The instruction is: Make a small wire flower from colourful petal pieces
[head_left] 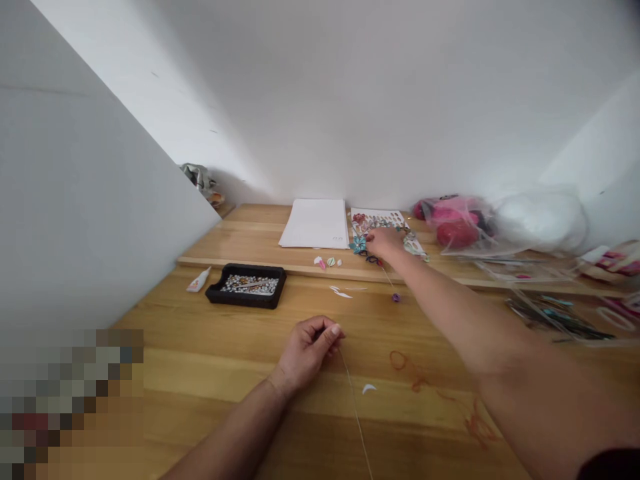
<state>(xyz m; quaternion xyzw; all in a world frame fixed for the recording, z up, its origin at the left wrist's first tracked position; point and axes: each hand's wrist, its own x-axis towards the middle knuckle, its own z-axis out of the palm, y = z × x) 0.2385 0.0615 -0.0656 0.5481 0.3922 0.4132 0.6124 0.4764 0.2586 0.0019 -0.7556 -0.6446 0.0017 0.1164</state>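
Left hand: the thin, pale thread (356, 407) is pinched between thumb and forefinger of the closed left hand (313, 350), its length trailed toward the near edge of view.
Right hand: the right hand (385, 241) is stretched far forward, fingers partly curled beside a teal, flower-shaped ornament (358, 245); whether anything is gripped cannot be told.
Ornament sheet: small coloured pieces are spread over a white rectangular sheet (398, 216), partly covered by the right hand.
Near the thread: a white, crescent-shaped scrap (369, 388) and a loosely tangled orange thread (420, 383) are seen on the wooden tabletop (200, 367).
Bead tray: silvery and amber beads (245, 285) are held in a black rectangular tray (240, 302).
Back: stacked white paper (314, 223) is laid beside the sheet.
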